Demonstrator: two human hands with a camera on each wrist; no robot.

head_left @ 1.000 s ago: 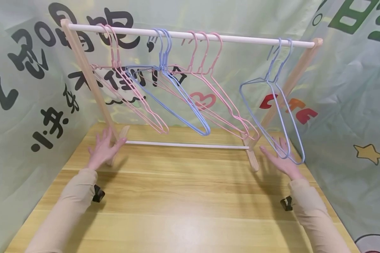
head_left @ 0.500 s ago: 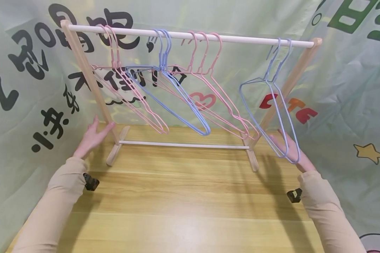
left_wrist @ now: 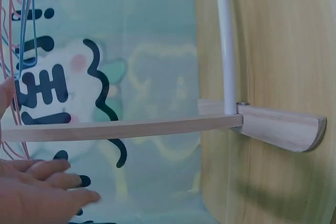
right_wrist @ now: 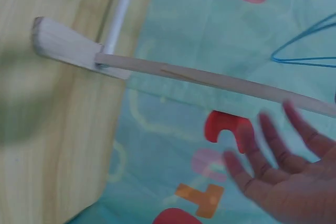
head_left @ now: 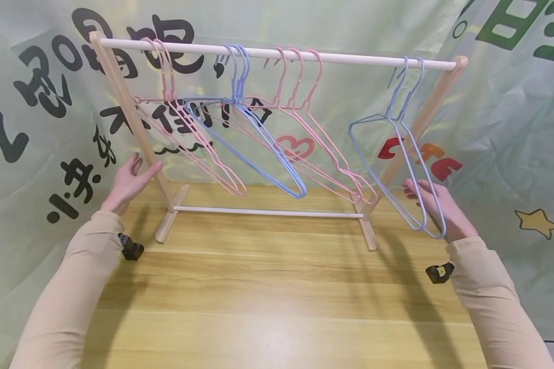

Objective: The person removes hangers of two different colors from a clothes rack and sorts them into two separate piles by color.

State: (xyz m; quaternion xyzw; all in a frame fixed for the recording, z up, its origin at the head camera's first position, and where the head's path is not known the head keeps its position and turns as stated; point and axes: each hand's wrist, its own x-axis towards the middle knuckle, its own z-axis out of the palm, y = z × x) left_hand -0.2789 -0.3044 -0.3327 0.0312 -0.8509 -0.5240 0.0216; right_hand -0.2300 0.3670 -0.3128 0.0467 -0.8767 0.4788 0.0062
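A clothes rack with wooden posts and a white top rod (head_left: 351, 57) stands on the table, with wire hangers hooked on it. Pink hangers (head_left: 172, 84) hang at the left, blue hangers (head_left: 237, 87) and more pink hangers (head_left: 294, 91) in the middle, and two blue hangers (head_left: 390, 107) at the right. My left hand (head_left: 131, 179) is at the left post (left_wrist: 126, 129), thumb on one side and fingers on the other, not curled round it. My right hand (head_left: 445, 207), fingers relaxed, is beside the right post (right_wrist: 210, 77), partly behind the right blue hangers.
The rack's feet (head_left: 166, 226) and a white lower bar (head_left: 268, 211) are low on the wooden table (head_left: 258, 287). A printed cloth (head_left: 503, 169) with lettering encloses the back and both sides.
Both hands have risen from near the rack's feet along its posts, the right one also moving outward. The right blue hangers have swayed slightly; the others look still.
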